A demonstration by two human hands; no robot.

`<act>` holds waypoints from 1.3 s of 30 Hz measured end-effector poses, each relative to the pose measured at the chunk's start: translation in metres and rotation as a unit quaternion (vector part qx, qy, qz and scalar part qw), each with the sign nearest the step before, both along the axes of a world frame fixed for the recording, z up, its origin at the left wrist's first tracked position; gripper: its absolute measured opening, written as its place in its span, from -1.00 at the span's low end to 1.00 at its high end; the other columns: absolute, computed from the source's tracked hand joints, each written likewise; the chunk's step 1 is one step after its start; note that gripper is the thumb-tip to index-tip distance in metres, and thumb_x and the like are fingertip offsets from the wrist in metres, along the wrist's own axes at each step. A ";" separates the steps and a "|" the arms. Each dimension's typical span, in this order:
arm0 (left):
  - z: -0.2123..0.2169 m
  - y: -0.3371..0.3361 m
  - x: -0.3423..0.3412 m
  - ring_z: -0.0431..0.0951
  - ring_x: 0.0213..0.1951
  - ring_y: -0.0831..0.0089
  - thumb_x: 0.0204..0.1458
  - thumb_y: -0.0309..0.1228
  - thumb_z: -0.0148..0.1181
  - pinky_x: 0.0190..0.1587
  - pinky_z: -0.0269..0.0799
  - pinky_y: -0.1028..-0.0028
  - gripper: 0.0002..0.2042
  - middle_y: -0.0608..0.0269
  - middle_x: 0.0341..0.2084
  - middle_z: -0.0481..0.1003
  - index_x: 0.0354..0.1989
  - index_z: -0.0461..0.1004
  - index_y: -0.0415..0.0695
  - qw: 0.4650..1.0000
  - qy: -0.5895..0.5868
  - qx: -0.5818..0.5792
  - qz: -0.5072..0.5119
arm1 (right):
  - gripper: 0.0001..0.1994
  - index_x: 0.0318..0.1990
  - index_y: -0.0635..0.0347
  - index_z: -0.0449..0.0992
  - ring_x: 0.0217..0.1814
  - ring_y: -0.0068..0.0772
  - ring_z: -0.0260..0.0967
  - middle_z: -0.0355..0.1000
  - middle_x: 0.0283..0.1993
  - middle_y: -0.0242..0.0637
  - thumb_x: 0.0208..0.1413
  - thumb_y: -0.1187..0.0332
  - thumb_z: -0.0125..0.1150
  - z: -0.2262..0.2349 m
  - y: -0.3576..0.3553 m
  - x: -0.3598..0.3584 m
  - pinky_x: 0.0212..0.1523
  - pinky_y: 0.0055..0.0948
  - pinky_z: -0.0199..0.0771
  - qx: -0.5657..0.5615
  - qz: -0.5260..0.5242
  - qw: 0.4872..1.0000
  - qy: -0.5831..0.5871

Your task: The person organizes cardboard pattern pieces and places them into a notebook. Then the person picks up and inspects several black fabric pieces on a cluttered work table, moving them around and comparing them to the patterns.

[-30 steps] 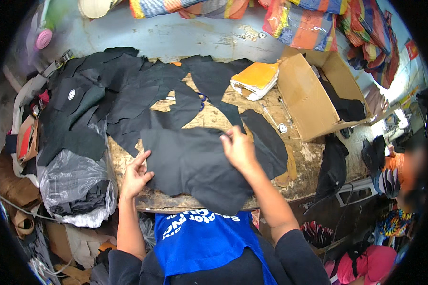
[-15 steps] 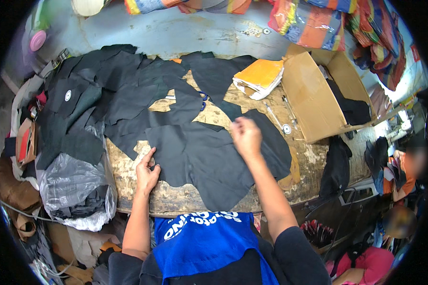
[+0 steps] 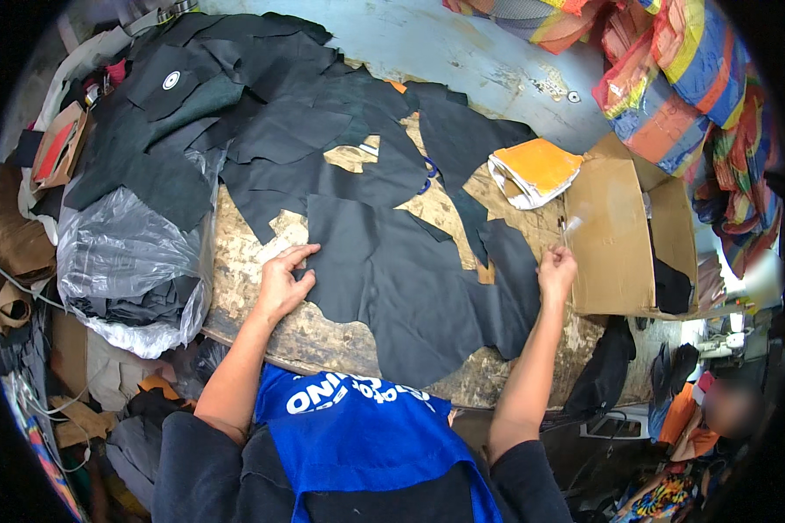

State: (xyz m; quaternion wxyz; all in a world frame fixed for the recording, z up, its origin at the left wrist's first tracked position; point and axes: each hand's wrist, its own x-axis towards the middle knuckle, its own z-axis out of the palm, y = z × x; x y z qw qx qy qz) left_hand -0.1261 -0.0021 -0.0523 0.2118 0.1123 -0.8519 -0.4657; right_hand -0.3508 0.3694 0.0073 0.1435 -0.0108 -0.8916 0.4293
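A large black leather piece (image 3: 410,296) lies spread on the worn wooden table in front of me. My left hand (image 3: 288,283) rests at its left edge, thumb and forefinger apart, the fingertips touching the leather. Beyond the leather's right side, my right hand (image 3: 556,272) pinches a slim pen (image 3: 571,230) that points upward beside the cardboard box. More black leather pieces (image 3: 288,131) overlap across the far and left parts of the table. Blue scissor handles (image 3: 427,174) show between pieces; their blades are hidden.
A cardboard box (image 3: 606,235) with black material inside stands at the right. An orange-topped stack (image 3: 536,170) sits beside it. At the left hangs a clear plastic bag (image 3: 131,253) of dark scraps. Another person (image 3: 693,418) is at the far right.
My right hand has moved right, off the leather, and now holds the pen. My left hand stays by the leather's left edge. The view has shifted and tilted.
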 end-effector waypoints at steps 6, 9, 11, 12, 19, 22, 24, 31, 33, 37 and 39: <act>-0.002 -0.004 0.000 0.52 -0.23 0.32 -0.24 -0.57 0.11 -0.16 0.43 0.47 -0.60 0.10 -0.17 0.50 -0.11 0.49 -0.17 0.998 -0.061 0.025 -0.005 | -0.90 -0.23 0.37 0.37 -0.44 -0.47 0.47 0.39 -0.42 -0.28 0.11 0.53 0.07 -0.012 -0.137 0.112 -0.42 -0.55 0.53 -0.336 0.315 0.886 -0.060; 0.000 -0.007 0.001 0.50 -0.13 0.25 -0.24 -0.57 0.11 -0.05 0.39 0.43 -0.60 0.07 -0.16 0.49 -0.11 0.49 -0.18 0.999 -0.040 0.003 -0.021 | -0.88 -0.24 0.40 0.41 -0.39 -0.48 0.48 0.43 -0.38 -0.26 0.10 0.51 0.12 -0.037 -0.177 0.130 -0.39 -0.58 0.52 -0.337 0.297 0.888 -0.099; 0.001 -0.007 0.002 0.48 -0.09 0.21 -0.24 -0.57 0.11 -0.01 0.36 0.42 -0.61 0.05 -0.15 0.49 -0.11 0.49 -0.19 0.998 -0.062 0.019 -0.022 | -0.88 -0.33 0.40 0.48 -0.42 -0.47 0.49 0.49 -0.40 -0.24 0.07 0.47 0.17 -0.047 -0.186 0.132 -0.39 -0.57 0.50 -0.263 0.248 0.927 -0.099; 0.002 -0.007 0.003 0.47 -0.06 0.18 -0.24 -0.56 0.11 0.01 0.35 0.42 -0.61 0.04 -0.15 0.48 -0.11 0.49 -0.19 0.998 -0.053 0.022 -0.026 | -0.87 -0.35 0.39 0.49 -0.44 -0.45 0.49 0.49 -0.41 -0.23 0.06 0.46 0.18 -0.050 -0.188 0.132 -0.40 -0.56 0.49 -0.223 0.280 0.932 -0.050; 0.001 -0.005 0.003 0.48 -0.08 0.25 -0.25 -0.60 0.11 0.00 0.34 0.43 -0.60 0.05 -0.15 0.48 -0.11 0.48 -0.20 0.997 -0.071 0.034 -0.018 | -0.86 -0.49 0.33 0.52 -0.47 -0.23 0.49 0.50 -0.47 -0.13 -0.04 0.41 0.21 -0.041 -0.166 0.154 -0.43 -0.39 0.45 -0.043 0.397 0.915 0.064; 0.000 -0.005 0.004 0.48 -0.08 0.25 -0.24 -0.60 0.12 0.01 0.34 0.43 -0.60 0.05 -0.15 0.48 -0.11 0.49 -0.20 0.998 -0.057 -0.004 -0.015 | -0.86 -0.49 0.34 0.52 -0.49 -0.23 0.49 0.50 -0.48 -0.13 -0.03 0.42 0.21 -0.041 -0.164 0.155 -0.44 -0.42 0.45 -0.052 0.355 0.933 -0.002; 0.000 -0.005 0.003 0.49 -0.08 0.20 -0.24 -0.57 0.11 -0.01 0.37 0.42 -0.61 0.02 -0.14 0.48 -0.12 0.49 -0.18 0.998 -0.053 -0.008 -0.019 | -0.85 -0.45 0.36 0.53 -0.54 -0.33 0.48 0.50 -0.47 -0.13 -0.02 0.41 0.23 -0.045 -0.172 0.146 -0.46 -0.51 0.45 -0.081 0.319 0.944 -0.013; 0.001 -0.008 0.005 0.49 -0.07 0.22 -0.24 -0.59 0.11 -0.02 0.38 0.44 -0.60 0.04 -0.14 0.49 -0.10 0.49 -0.18 0.999 -0.034 -0.007 -0.022 | -0.83 -0.17 0.35 0.46 -0.30 -0.51 0.45 0.51 -0.34 -0.21 0.12 0.46 0.09 -0.055 -0.164 0.105 -0.26 -0.52 0.43 -0.214 0.223 0.951 -0.001; 0.002 -0.012 0.009 0.48 -0.07 0.30 -0.24 -0.60 0.11 -0.03 0.37 0.47 -0.59 0.08 -0.13 0.49 -0.09 0.49 -0.17 0.997 -0.043 0.070 -0.003 | -0.83 -0.16 0.33 0.45 -0.28 -0.34 0.48 0.50 -0.32 -0.13 0.11 0.46 0.07 -0.054 -0.136 0.091 -0.21 -0.43 0.44 -0.049 0.154 0.980 0.113; 0.004 -0.021 0.017 0.45 -0.16 0.52 -0.24 -0.65 0.12 -0.08 0.36 0.54 -0.57 0.17 -0.11 0.49 -0.08 0.50 -0.16 0.986 -0.065 0.155 0.018 | -0.73 -0.17 0.32 0.46 -0.16 -0.14 0.44 0.47 -0.21 -0.03 -0.03 0.38 0.24 -0.061 -0.100 0.077 -0.14 -0.31 0.41 0.093 0.113 0.974 0.171; 0.005 -0.021 0.018 0.44 -0.28 0.55 -0.26 -0.66 0.13 -0.16 0.38 0.56 -0.56 0.19 -0.15 0.51 -0.08 0.51 -0.15 0.987 -0.067 0.141 0.020 | -0.69 -0.19 0.29 0.47 -0.11 -0.09 0.37 0.45 -0.22 -0.05 -0.08 0.31 0.29 -0.065 -0.095 0.077 -0.06 -0.25 0.31 0.153 0.154 0.954 0.208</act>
